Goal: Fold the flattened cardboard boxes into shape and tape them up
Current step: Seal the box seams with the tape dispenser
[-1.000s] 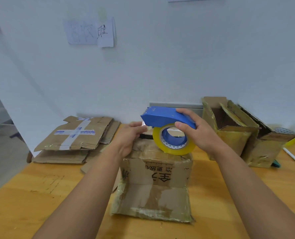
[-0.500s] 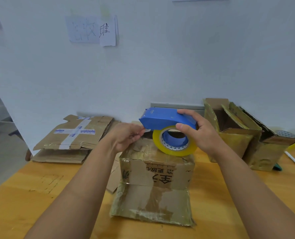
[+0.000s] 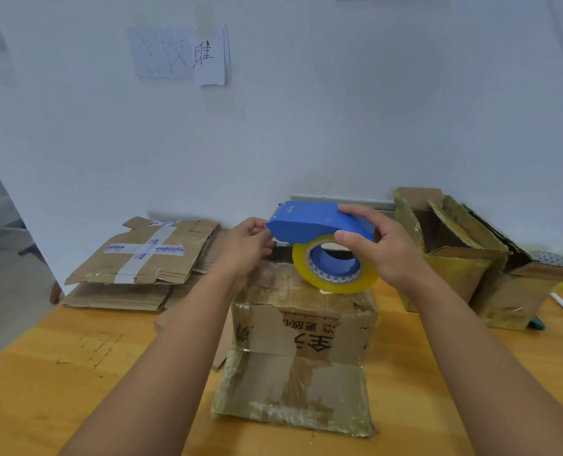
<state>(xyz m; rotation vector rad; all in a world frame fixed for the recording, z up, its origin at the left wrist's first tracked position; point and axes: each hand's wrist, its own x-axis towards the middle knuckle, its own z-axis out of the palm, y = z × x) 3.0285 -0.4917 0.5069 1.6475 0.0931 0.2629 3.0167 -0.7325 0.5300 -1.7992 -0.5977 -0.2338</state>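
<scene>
Head view, right hand (image 3: pixel 382 255) fingers (image 3: pixel 347 239) gripping tape dispenser (image 3: pixel 309 222) atop box (image 3: pixel 303 343)

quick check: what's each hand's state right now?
Left hand: fingers pinched at the front end of the tape dispenser; what they pinch is hidden.
Right hand: closed on the tape dispenser, over the cardboard box.

Matt blue plastic dispenser (image 3: pixel 309 222), glossy yellowish tape roll (image 3: pixel 336 273), worn tape-sheened cardboard box (image 3: pixel 300 353), smooth wooden table (image 3: pixel 59 373).

free: bare table (image 3: pixel 59 390) front-left of the box (image 3: pixel 301 360) | blocked left-rear: flattened cardboard stack (image 3: pixel 135 261) | blocked right: open boxes (image 3: pixel 454 255) near the box, narrow gap between
</scene>
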